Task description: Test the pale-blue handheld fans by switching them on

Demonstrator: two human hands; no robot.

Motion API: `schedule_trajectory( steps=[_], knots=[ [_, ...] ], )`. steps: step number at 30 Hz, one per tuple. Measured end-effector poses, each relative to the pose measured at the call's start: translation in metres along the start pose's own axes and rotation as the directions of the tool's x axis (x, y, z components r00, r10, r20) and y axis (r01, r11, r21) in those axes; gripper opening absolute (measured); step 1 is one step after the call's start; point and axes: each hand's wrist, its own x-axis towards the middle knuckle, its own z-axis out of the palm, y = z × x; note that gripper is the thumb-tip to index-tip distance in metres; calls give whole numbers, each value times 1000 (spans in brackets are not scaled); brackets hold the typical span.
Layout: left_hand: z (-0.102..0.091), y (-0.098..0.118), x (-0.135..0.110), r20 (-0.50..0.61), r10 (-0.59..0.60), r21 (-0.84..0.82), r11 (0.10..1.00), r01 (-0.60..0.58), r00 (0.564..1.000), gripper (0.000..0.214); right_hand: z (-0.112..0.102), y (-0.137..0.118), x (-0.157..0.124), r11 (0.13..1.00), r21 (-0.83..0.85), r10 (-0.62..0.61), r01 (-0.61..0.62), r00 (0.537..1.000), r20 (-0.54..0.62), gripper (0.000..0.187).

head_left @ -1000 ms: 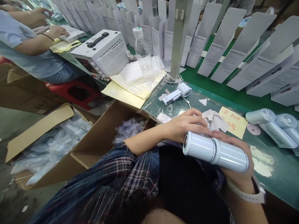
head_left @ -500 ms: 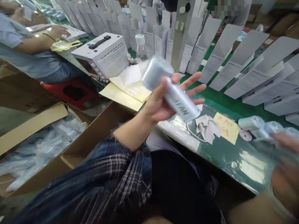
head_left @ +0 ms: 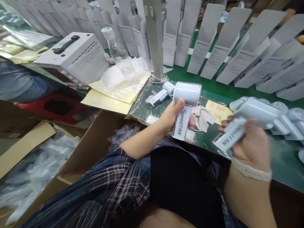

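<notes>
Two pale handheld fans are held above the near edge of the green worktop [head_left: 280,158]. The left hand [head_left: 171,118] has its grip closed round the handle of the first fan [head_left: 187,93], with the thumb lying beside the printed word "SpeedFAN". This fan stands upright, round head on top, over the middle of the worktop's near edge. The right hand [head_left: 251,144], with a pale wristband [head_left: 251,172] on its wrist, has its grip closed round the handle of the second fan [head_left: 256,110]. That fan is tilted, its head to the far right and its handle end to the near left, and it is somewhat blurred. The two fans are apart. A crumpled grey cloth [head_left: 201,117] and a yellow note [head_left: 218,109] lie on the worktop between them.

Just to the far left of the first fan, a smaller white fan [head_left: 163,93] lies flat near the foot of a metal post [head_left: 154,38]. Several wrapped fans [head_left: 287,122] lie on the worktop at the right, beyond the second fan. A row of white cartons [head_left: 206,47] stands along the far side. At the far left are a white case [head_left: 76,58] with a black handle, a clear bottle [head_left: 114,44] and yellow sticker sheets [head_left: 116,93]. An open cardboard box [head_left: 92,145] holding clear bags sits at the near left, below the worktop.
</notes>
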Motion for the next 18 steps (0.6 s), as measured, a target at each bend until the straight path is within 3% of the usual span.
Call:
schedule_trajectory(
  steps=[2,5,7,12,18],
  knots=[
    [13,-18,5,-30,-20,-93,996,17,999,93,11,17,-5,979,163,110,-122,990,84,58],
    [27,-35,11,16,-120,-227,967,120,993,94,23,28,-17,935,218,236,-280,949,207,36],
    [31,-43,12,62,-186,-286,938,195,981,98,27,28,-26,915,216,273,-340,918,289,36],
    [27,-57,12,23,-254,-354,903,245,967,105,32,20,-40,923,187,259,-337,901,347,52],
    [20,-58,10,-53,-333,-446,851,276,942,112,37,23,-45,938,165,216,-304,888,406,63]
  ],
)
